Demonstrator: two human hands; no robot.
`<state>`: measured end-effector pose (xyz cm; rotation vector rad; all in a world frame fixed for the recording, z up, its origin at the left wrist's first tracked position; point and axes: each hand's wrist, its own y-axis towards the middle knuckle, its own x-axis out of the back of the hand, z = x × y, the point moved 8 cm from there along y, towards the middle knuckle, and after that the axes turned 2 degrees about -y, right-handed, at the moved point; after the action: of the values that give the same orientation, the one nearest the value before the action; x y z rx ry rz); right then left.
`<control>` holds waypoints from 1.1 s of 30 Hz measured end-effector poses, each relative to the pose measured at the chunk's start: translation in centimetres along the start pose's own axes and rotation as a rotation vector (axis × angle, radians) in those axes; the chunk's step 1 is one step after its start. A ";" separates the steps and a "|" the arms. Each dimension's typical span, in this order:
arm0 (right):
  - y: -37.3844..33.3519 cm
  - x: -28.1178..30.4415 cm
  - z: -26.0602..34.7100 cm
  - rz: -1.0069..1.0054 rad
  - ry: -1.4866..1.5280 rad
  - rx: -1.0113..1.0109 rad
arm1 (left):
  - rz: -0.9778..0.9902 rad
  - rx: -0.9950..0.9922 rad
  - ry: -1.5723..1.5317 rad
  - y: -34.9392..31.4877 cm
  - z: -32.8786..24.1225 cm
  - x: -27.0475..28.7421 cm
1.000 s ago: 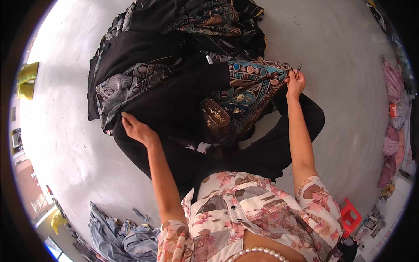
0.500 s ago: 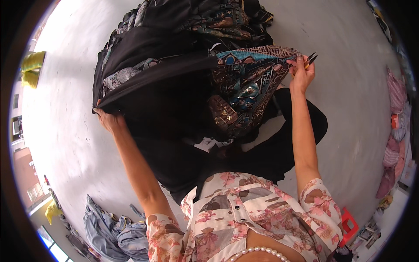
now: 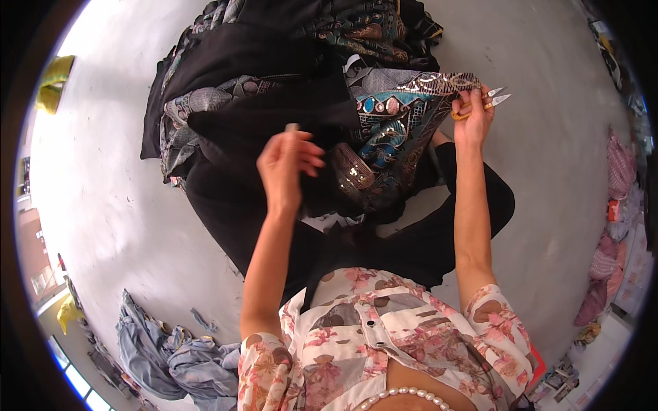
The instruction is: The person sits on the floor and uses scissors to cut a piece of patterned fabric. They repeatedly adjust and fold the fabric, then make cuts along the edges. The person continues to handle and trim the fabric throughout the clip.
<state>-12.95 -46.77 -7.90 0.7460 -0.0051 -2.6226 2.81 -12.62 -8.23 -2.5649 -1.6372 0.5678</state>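
A garment of plain black cloth joined to a patterned, sequined panel (image 3: 397, 109) lies across my crossed legs. At its far right corner, my right hand (image 3: 473, 118) is closed, pinching the panel's edge. That same hand also holds small yellow-handled thread snips (image 3: 499, 101), their blades pointing right and slightly parted. My left hand (image 3: 286, 164) hovers over the black cloth (image 3: 236, 130), somewhat blurred by motion. Its fingers are loosely bent and apart, with nothing visible in them. Slack black cloth lies to the left of this hand.
Beyond the garment a large heap of black and patterned clothes (image 3: 274, 48) covers the floor. Grey-blue clothing (image 3: 171, 356) lies at lower left, yellow cloth (image 3: 53, 83) at far left. Pink garments (image 3: 620, 168) line the right side, and a red object (image 3: 538, 363) shows beside my right sleeve.
My left hand has let go of the black cloth's left edge and moved right to the middle. That edge has dropped slack. My right hand keeps its grip, and the snips show more fully.
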 end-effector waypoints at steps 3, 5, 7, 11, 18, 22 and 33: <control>-0.7 -0.8 1.1 0.111 -0.001 0.019 | 0.216 0.529 -0.103 0.8 6.8 -4.2; -1.6 -0.7 2.0 0.143 0.003 0.014 | 0.277 0.666 -0.188 2.3 9.0 -5.7; -2.4 -0.6 2.8 0.169 -0.011 0.013 | 0.284 0.757 -0.075 3.5 10.4 -6.1; -3.7 0.3 4.0 0.179 -0.070 0.021 | 0.056 0.233 0.482 6.2 9.3 -4.2; -3.5 0.6 4.9 0.216 -0.087 0.021 | 0.584 -0.257 0.767 5.6 6.3 -8.0; -1.3 1.9 3.1 0.099 -0.089 -0.018 | 0.764 0.221 0.606 4.1 8.5 -6.4; -6.6 -7.1 3.4 0.380 -1.081 0.308 | 0.592 0.389 -0.164 1.0 2.4 -6.7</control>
<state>-11.75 -38.32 -2.22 -0.6052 -0.7721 -2.3358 0.39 -19.34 -8.81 -2.7107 -0.6602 1.0303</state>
